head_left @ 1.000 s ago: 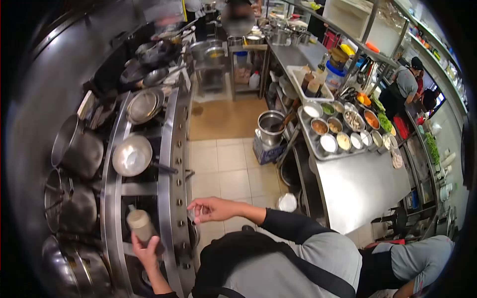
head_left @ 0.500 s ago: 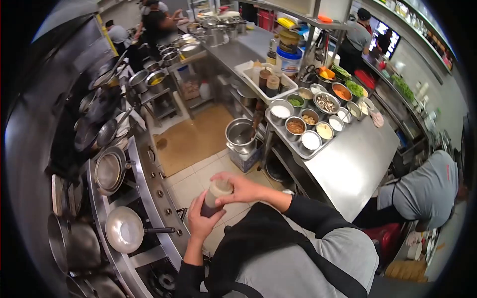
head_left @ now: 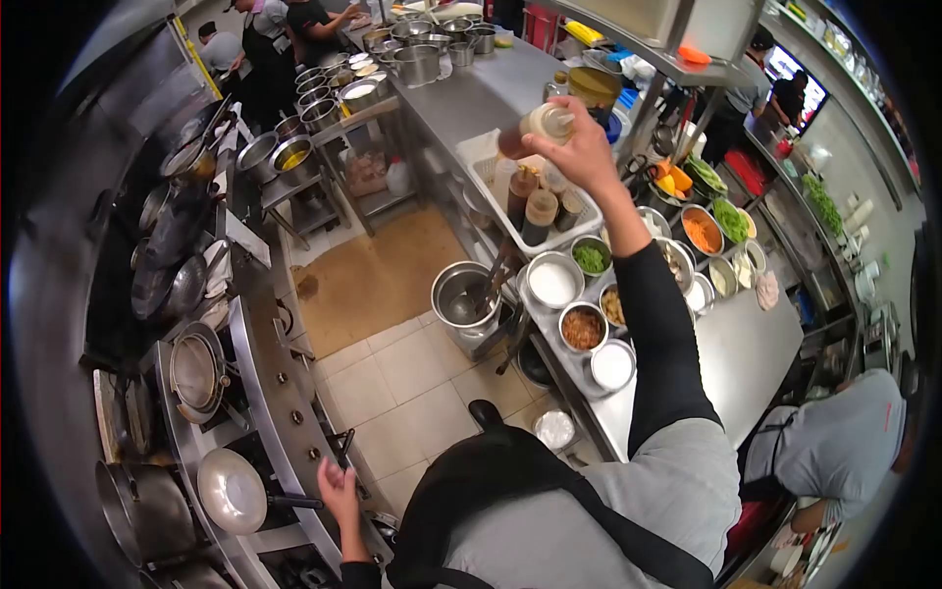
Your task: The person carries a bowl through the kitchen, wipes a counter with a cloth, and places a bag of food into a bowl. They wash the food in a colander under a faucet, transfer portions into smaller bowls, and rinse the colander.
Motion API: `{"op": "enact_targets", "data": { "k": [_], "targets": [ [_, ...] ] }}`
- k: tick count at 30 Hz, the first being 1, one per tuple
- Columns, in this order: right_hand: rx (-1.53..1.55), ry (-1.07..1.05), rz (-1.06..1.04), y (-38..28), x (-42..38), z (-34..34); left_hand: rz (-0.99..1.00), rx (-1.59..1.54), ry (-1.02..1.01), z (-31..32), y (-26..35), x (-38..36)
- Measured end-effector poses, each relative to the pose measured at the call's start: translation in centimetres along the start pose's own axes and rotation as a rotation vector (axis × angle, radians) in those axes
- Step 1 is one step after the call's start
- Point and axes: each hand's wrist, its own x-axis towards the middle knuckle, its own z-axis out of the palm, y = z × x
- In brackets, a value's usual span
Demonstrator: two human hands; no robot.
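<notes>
My right hand (head_left: 581,149) is wrapped round a squeeze bottle (head_left: 538,128) with dark contents and a pale top. The bottle lies tilted almost sideways, over a white plastic basket (head_left: 498,214). Inside that basket stand other bottles, among them a dark sauce bottle (head_left: 539,216). Low on the left, my left hand (head_left: 340,491) hangs beside the front of the stove (head_left: 285,393) with loosely bent fingers and nothing in it. A light metal pan (head_left: 232,491) sits on the stove nearby.
Metal containers of ingredients, including chopped greens (head_left: 590,258) and white contents (head_left: 554,281), stand on the steel counter (head_left: 751,358) under my right arm. A large metal pot (head_left: 461,294) stands low beside the counter. A co-worker (head_left: 829,442) bends at the right; others work at the back.
My right hand has carried the squeeze bottle up and forward to the basket. My left hand has let go of it and dropped left towards the stove.
</notes>
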Motion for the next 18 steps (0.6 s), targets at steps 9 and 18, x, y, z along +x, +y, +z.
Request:
{"op": "enact_targets", "data": {
  "k": [9,18],
  "targets": [
    [-0.254,-0.517,0.126,18.2,8.4,7.7,-0.788,-0.360,0.426,-10.7,-14.3,-18.5],
    [-0.351,-0.878,0.266,20.3,8.2,11.5,-0.732,0.120,0.383,-6.3,-14.7,-26.1]
  ]
}}
